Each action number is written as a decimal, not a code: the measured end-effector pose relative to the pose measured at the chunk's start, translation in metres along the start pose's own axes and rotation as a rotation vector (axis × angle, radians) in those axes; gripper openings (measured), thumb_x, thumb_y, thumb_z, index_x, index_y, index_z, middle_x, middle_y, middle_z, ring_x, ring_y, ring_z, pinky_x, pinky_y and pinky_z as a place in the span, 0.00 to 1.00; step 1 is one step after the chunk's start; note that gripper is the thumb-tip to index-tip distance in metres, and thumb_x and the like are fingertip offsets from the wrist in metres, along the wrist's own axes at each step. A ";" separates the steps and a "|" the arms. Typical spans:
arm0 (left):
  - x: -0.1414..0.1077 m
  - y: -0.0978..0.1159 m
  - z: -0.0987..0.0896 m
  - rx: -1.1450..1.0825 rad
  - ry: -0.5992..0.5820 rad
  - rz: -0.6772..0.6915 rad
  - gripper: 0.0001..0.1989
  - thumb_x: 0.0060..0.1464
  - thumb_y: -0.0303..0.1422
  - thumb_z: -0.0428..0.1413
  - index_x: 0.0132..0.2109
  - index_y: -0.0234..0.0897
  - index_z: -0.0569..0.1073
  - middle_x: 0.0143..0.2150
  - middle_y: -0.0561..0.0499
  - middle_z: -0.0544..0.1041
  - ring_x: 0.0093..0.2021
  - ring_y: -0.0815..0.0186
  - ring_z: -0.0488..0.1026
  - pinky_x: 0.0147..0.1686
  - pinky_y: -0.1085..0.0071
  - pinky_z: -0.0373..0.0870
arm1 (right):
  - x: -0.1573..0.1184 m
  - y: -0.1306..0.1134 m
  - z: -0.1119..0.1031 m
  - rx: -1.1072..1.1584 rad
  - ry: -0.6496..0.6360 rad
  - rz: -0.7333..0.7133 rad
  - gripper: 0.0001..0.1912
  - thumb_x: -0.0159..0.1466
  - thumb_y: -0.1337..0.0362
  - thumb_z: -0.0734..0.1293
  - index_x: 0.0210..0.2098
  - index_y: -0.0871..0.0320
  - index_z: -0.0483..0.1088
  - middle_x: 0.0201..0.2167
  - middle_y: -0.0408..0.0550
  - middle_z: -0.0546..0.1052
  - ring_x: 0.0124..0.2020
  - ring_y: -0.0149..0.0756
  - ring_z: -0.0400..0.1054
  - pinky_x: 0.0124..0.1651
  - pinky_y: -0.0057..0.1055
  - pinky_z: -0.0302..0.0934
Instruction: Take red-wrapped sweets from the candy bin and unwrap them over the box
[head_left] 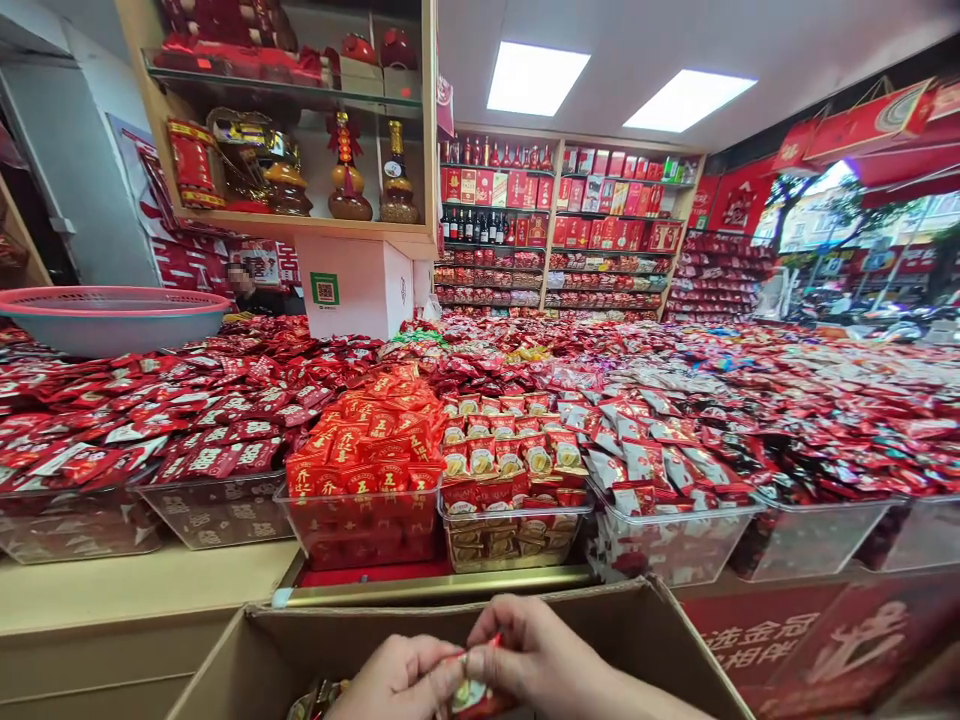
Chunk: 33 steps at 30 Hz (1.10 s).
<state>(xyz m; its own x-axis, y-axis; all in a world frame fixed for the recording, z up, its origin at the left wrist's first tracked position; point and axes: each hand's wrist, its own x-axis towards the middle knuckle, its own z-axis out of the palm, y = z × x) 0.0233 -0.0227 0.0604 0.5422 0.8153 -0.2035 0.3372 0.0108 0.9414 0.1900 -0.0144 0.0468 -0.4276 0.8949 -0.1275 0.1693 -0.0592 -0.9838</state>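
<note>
Head view. Both bare hands low in frame, right of bottom centre, over an open cardboard box (pixel 300 630). Left grip (pixel 401 680) closed, thumb and fingertips pinching the upper left edge of a small red packet (pixel 471 697) with a pale patch on its front. Right grip (pixel 525 648) closed too, clamped on the packet's upper right edge; the two thumbs sit near each other along the top. Packet's lower part cut off by the frame edge. More wrapped pieces (pixel 319 698) at lower left inside the box, partly behind the left hand.

Just beyond the box, lower centre: clear bin of orange-red packets (pixel 360 515), beside it a clear bin of durian-print packets (pixel 517 520), then red-and-white ones (pixel 667 530) to the right. Pale bench (pixel 135 590) at lower left.

Risks, as judged: thin film pinched from both sides could split if the hands pull apart unevenly, spilling its contents into the box. A slick wrapper may slip if one thumb eases. Neighbouring bins are heaped above their rims; a forearm or sleeve brushing the fronts could slide packets down into the box, mixing kinds. Contents of the held packet: cannot tell.
</note>
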 end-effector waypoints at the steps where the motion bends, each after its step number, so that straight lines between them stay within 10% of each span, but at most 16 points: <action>1: 0.000 0.007 0.001 -0.036 0.034 -0.009 0.21 0.48 0.49 0.47 0.31 0.34 0.72 0.22 0.56 0.67 0.19 0.73 0.61 0.17 0.79 0.51 | -0.002 -0.006 -0.003 0.073 0.009 -0.017 0.18 0.48 0.52 0.66 0.26 0.61 0.62 0.15 0.37 0.64 0.16 0.22 0.56 0.19 0.20 0.51; 15: 0.009 0.013 0.018 -0.313 0.208 0.114 0.18 0.43 0.35 0.59 0.42 0.34 0.69 0.30 0.52 0.74 0.28 0.70 0.68 0.30 0.74 0.65 | -0.007 -0.019 -0.022 0.228 0.091 -0.109 0.18 0.49 0.51 0.66 0.26 0.61 0.62 0.18 0.39 0.67 0.17 0.24 0.60 0.21 0.23 0.56; 22: 0.004 0.017 0.013 -0.759 0.218 -0.115 0.17 0.46 0.43 0.54 0.40 0.38 0.68 0.33 0.52 0.72 0.30 0.70 0.71 0.24 0.77 0.61 | -0.014 -0.020 -0.025 0.059 0.163 -0.419 0.05 0.50 0.67 0.67 0.28 0.59 0.70 0.32 0.47 0.72 0.35 0.32 0.65 0.41 0.30 0.59; 33: 0.007 0.021 0.012 -0.357 0.415 0.232 0.20 0.43 0.31 0.57 0.46 0.41 0.62 0.39 0.54 0.70 0.41 0.69 0.67 0.42 0.74 0.65 | -0.013 -0.025 -0.020 0.525 0.054 -0.156 0.19 0.48 0.60 0.69 0.38 0.60 0.65 0.30 0.45 0.72 0.28 0.30 0.66 0.30 0.31 0.63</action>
<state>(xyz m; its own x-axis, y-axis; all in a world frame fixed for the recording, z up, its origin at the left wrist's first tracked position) 0.0431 -0.0238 0.0755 0.2003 0.9770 0.0730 -0.0733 -0.0593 0.9955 0.2090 -0.0155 0.0751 -0.3634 0.9315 0.0184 -0.3644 -0.1240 -0.9229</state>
